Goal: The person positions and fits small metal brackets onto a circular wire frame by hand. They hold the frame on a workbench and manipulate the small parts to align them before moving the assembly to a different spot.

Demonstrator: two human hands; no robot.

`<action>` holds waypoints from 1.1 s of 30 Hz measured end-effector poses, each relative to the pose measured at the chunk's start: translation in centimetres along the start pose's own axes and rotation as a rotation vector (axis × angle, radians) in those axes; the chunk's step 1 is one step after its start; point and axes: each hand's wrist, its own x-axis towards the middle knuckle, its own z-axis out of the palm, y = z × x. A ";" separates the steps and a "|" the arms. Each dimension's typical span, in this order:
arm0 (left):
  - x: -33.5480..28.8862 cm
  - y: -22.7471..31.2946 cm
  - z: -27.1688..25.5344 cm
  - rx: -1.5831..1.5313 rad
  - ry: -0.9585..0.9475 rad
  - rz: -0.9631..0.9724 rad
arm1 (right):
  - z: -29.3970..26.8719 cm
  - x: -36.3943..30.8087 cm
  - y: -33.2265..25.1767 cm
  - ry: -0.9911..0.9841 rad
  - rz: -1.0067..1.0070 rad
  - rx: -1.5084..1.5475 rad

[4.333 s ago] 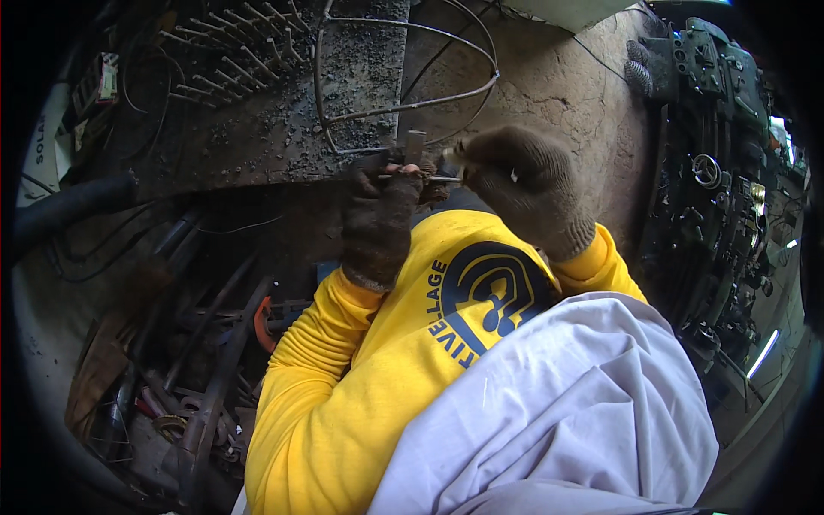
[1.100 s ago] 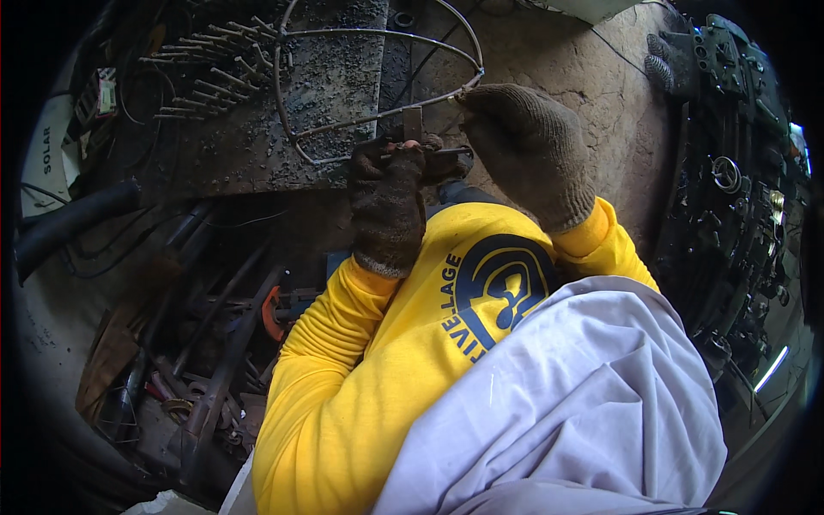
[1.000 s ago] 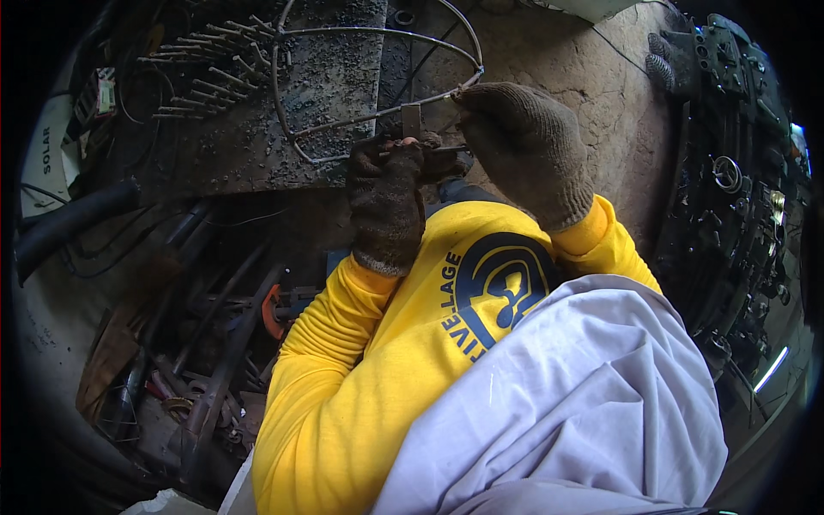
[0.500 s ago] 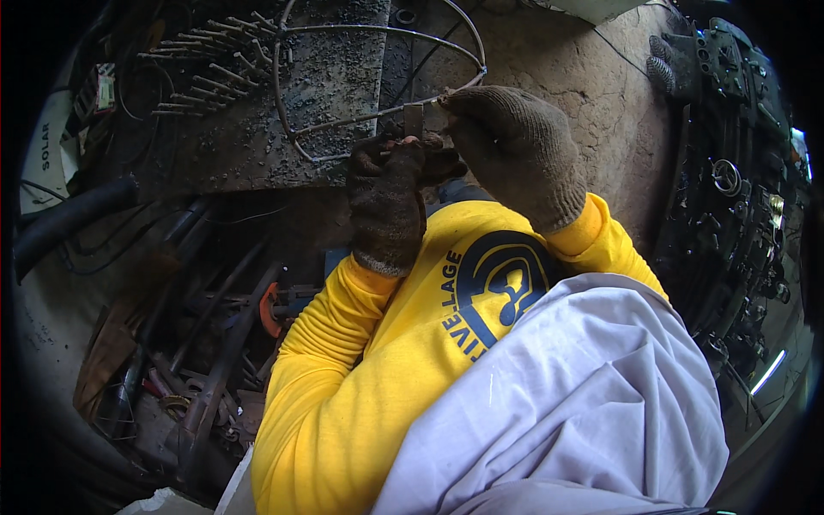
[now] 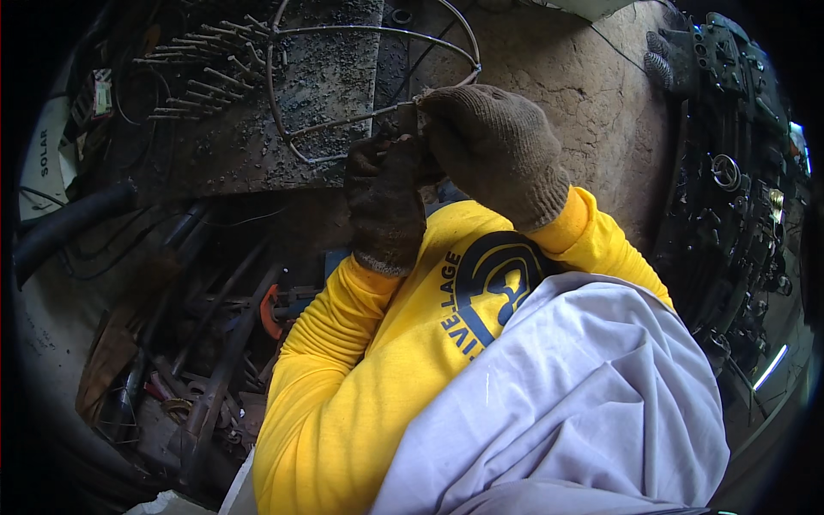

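A round frame of bent metal rod (image 5: 360,28), with crossbars, stands over the bench edge. My left hand (image 5: 386,202), in a dark, dirty work glove, is closed just below the frame's near rod. A small flat metal piece (image 5: 408,120) shows upright between its fingertips and the rod, mostly shaded. My right hand (image 5: 498,150), in a brown knitted glove, is closed beside it, its fingertips pinched together at the near rod. What the right fingers grip, if anything, is hidden.
The dark metal bench (image 5: 257,159) is strewn with grit. Several short rods (image 5: 215,90) stick up at its back left. A thick black pipe (image 5: 77,223) and metal scrap (image 5: 202,403) lie lower left. Dark machine parts (image 5: 721,172) line the right side.
My right hand has moved left and slightly down, closer to my left hand, and now covers more of the flat piece. The rod frame has shifted slightly left.
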 end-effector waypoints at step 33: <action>0.5 1.9 2.1 -0.492 -0.043 -0.337 | -2.1 -1.5 3.2 0.022 0.166 0.236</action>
